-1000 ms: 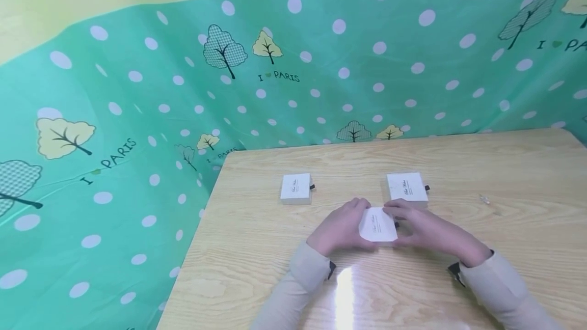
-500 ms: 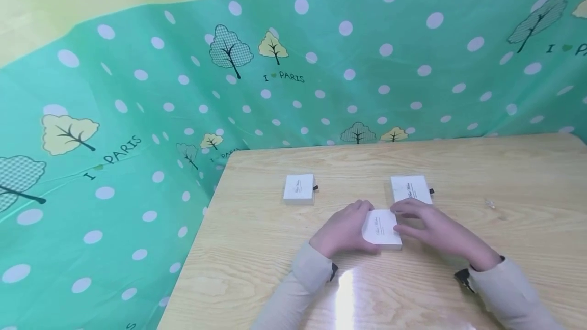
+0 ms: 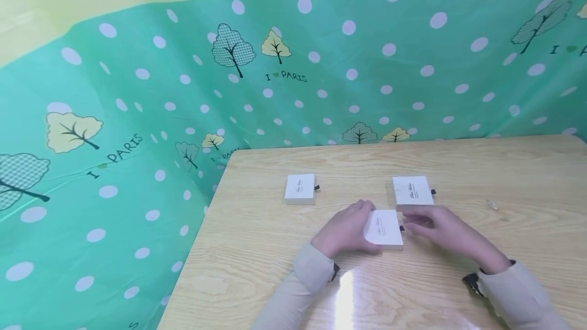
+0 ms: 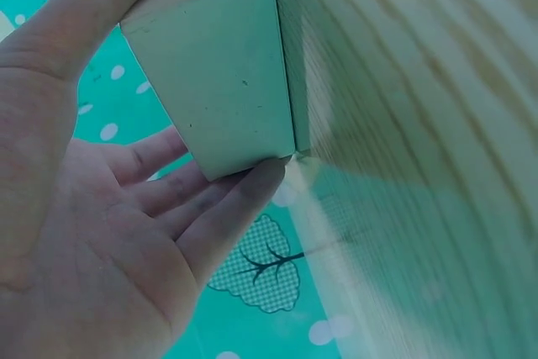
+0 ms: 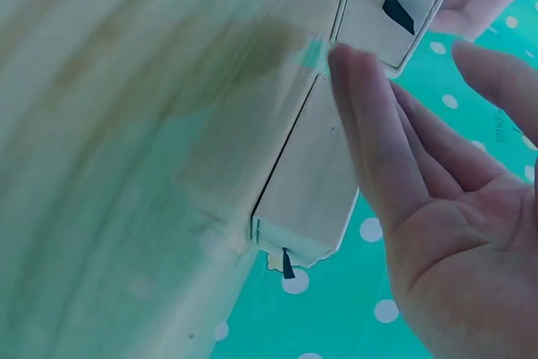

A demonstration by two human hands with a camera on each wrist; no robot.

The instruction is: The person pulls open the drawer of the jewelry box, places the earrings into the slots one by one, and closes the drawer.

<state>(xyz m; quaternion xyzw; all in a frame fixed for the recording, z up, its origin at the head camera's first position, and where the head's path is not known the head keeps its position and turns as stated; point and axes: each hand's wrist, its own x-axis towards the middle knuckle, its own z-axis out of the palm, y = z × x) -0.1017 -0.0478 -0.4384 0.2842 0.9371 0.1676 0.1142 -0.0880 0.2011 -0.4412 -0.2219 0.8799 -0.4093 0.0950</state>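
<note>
A small white drawer-style box (image 3: 384,228) with dark lettering and a black pull tab (image 3: 401,228) on its right side lies flat on the table. My left hand (image 3: 346,230) holds its left part, thumb on the near side and fingers on the far side; the left wrist view shows the box's plain end (image 4: 218,81) between them. My right hand (image 3: 442,230) is just right of the box, apart from it, with nothing in its fingers. In the right wrist view, its extended fingers are near the tab (image 5: 398,13) and another box (image 5: 311,157).
Two similar white boxes stand farther back: a left box (image 3: 300,187) and a right box (image 3: 412,191), each with a black tab on its right. A small clear object (image 3: 492,205), too small to identify, lies right. A green dotted cloth (image 3: 316,75) hangs behind the wooden table (image 3: 238,248).
My right hand has let go of the near box and drawn off to the right, uncovering its tab. My left hand keeps its hold. The view has shifted slightly.
</note>
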